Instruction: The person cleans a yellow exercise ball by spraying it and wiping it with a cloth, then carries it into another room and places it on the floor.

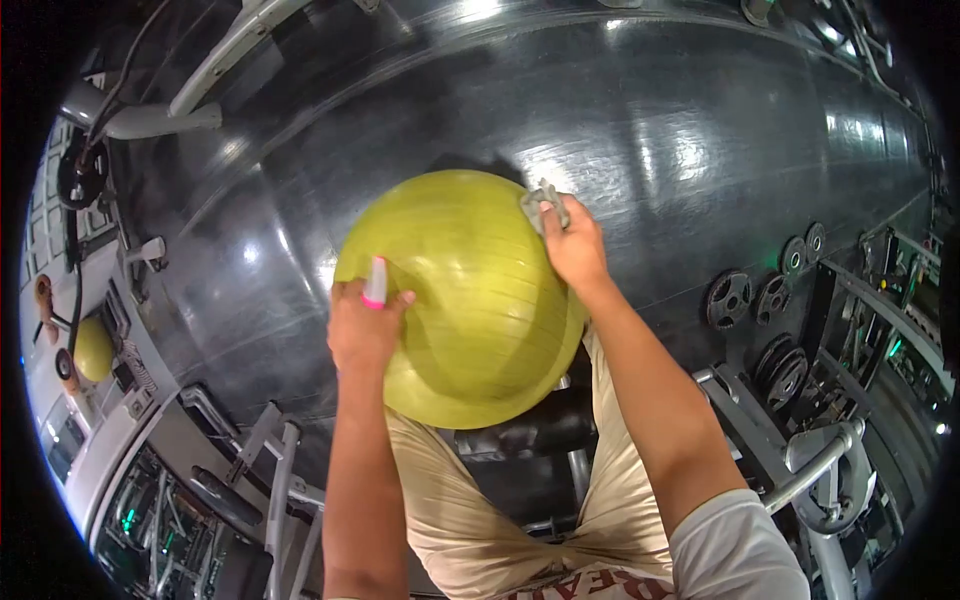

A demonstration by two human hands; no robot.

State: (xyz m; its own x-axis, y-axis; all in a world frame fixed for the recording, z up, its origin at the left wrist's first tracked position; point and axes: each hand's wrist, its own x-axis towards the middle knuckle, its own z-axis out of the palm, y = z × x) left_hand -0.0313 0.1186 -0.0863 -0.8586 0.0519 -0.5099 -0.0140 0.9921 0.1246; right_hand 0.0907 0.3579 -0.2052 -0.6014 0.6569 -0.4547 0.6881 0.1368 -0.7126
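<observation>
Beige trousers (450, 510), white short-sleeved shirt (735, 550) (red lettering)

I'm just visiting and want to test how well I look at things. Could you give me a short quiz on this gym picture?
1. True or false: the right hand presses a grey cloth on the yellow-green ball.
2. What does the left hand hold against the ball?
A. a dumbbell
B. a small spray bottle with a pink top
C. a phone
3. Fill in: weight plates stand at the picture's ____ side.

Key: 1 true; 2 B; 3 right.
</observation>
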